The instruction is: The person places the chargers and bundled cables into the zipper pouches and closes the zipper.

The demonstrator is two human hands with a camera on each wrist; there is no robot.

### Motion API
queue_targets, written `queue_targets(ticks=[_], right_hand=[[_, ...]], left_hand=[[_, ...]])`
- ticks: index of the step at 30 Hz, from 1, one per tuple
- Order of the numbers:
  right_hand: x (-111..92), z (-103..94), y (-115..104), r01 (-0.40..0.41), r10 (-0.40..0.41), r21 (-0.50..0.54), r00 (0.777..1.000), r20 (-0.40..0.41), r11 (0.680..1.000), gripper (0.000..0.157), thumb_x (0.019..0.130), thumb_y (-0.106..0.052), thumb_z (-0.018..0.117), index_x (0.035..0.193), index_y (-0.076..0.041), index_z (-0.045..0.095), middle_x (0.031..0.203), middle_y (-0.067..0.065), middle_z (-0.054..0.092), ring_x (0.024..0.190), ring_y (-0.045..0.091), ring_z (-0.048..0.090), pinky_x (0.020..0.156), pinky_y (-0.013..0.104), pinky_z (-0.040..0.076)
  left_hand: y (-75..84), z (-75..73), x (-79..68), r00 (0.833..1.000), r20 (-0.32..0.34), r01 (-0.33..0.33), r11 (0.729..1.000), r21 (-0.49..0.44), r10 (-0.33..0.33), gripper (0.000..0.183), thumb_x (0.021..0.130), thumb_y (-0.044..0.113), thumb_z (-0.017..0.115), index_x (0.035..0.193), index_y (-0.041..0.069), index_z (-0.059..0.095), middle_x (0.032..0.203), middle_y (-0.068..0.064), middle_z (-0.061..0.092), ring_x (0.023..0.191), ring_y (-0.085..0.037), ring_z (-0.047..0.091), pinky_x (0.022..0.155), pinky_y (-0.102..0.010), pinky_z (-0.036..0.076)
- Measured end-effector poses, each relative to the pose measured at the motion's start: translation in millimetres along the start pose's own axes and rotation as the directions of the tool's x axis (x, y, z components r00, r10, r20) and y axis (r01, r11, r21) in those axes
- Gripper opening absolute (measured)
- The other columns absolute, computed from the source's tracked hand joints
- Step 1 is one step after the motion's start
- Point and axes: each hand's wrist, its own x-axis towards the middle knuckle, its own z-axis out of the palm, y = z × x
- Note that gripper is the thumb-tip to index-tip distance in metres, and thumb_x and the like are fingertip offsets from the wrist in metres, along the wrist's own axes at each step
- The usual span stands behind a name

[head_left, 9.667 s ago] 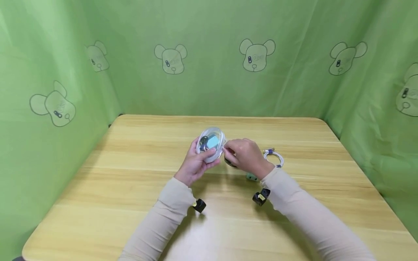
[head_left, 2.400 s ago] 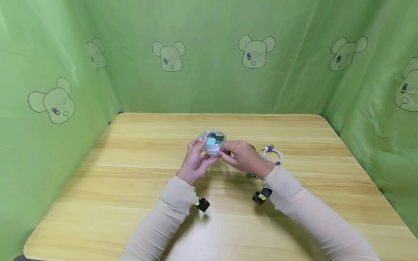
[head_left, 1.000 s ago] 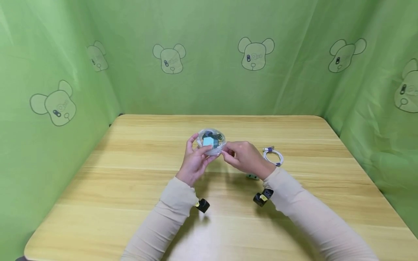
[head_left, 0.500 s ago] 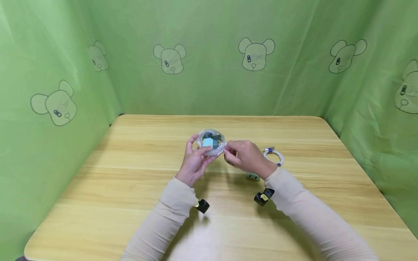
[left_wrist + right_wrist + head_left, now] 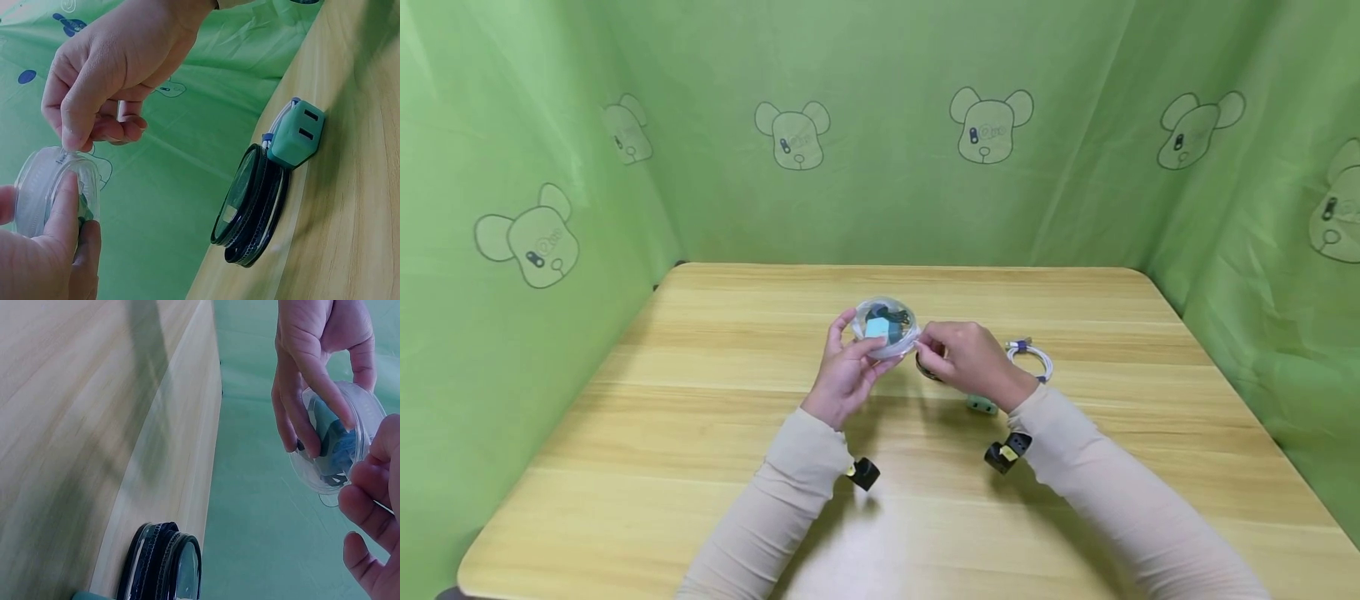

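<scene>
The left hand (image 5: 844, 372) is clamped on a clear round case (image 5: 907, 342), its thumb over the lower part of the transparent face and its other fingers round the side and beneath. The right hand (image 5: 966, 358) has thumb and forefinger together in a pinch at the edge of the same case, just beside the left hand's hold; what small part lies between those fingertips is too hidden to tell. The case sits between the two hands, tilted and raised off the table (image 5: 760, 483), its face turned up toward the head camera.

Through the clear wall a light blue block (image 5: 877, 327) shows next to the left thumb, and a bundled dark cable (image 5: 895, 316) lies against it, toward the far side of the case.

Below and beyond the right hand, a second round case (image 5: 240, 194) with black rims and clear faces stands on the table, partly covered by that hand in the head view. Just beside it is a green charger (image 5: 297, 134) with two dark slots in the side facing the left wrist camera. Farther out, past the right wrist, a white cable (image 5: 1047, 361) lies coiled in a ring, bound with purple ties (image 5: 1019, 345). Behind the table hangs a green curtain (image 5: 880, 208) printed with bear heads (image 5: 991, 132)
</scene>
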Motion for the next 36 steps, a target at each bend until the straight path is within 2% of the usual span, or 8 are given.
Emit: queue_targets(ticks=[16,20,28,36], right_hand=[[1.6,-5.3,5.3,-0.014,0.013,-0.027,1.0,-0.028,1.0,0.009,0.084,-0.004,0.064,0.076,-0.007,0.065,0.065,-0.001,0.062,0.052,0.004,0.05,0.044,0.016,0.046],[0.9,-4.5,5.2,-0.012,0.012,-0.025,1.0,-0.018,1.0,0.009,0.084,-0.005,0.064,0.076,-0.007,0.065,0.064,-0.002,0.062,0.051,0.004,0.049,0.043,0.015,0.046],[2.5,-7.0,6.9,-0.018,0.017,-0.035,0.999,-0.034,0.999,0.009,0.085,-0.006,0.063,0.076,-0.006,0.065,0.064,-0.002,0.061,0.051,0.005,0.049,0.043,0.017,0.046],[-0.5,-3.7,5.9,-0.034,0.033,-0.025,0.999,-0.024,0.999,0.009,0.084,-0.005,0.064,0.075,-0.006,0.064,0.063,-0.002,0.06,0.051,0.004,0.048,0.042,0.016,0.045]], left_hand=[[1.6,-3.5,3.9,1.0,-0.005,-0.004,1.0,0.016,0.004,0.073,0.086,-0.016,0.052,0.143,0.023,0.029,0.148,-0.025,0.022,0.122,-0.045,0.049,0.088,-0.04,0.056],[2.6,-4.6,1.8,1.0,-0.02,0.014,1.0,0.021,-0.013,0.072,0.086,-0.016,0.051,0.143,0.022,0.03,0.147,-0.025,0.023,0.12,-0.044,0.05,0.088,-0.039,0.057],[4.6,-5.1,1.9,1.0,0.027,0.005,1.0,0.016,-0.006,0.071,0.086,-0.016,0.051,0.144,0.02,0.031,0.146,-0.024,0.025,0.119,-0.044,0.051,0.089,-0.04,0.056],[2.2,-11.1,-0.2,1.0,0.012,0.027,0.999,0.023,-0.027,0.071,0.085,-0.016,0.05,0.144,0.019,0.031,0.144,-0.025,0.027,0.115,-0.042,0.054,0.089,-0.04,0.056]])
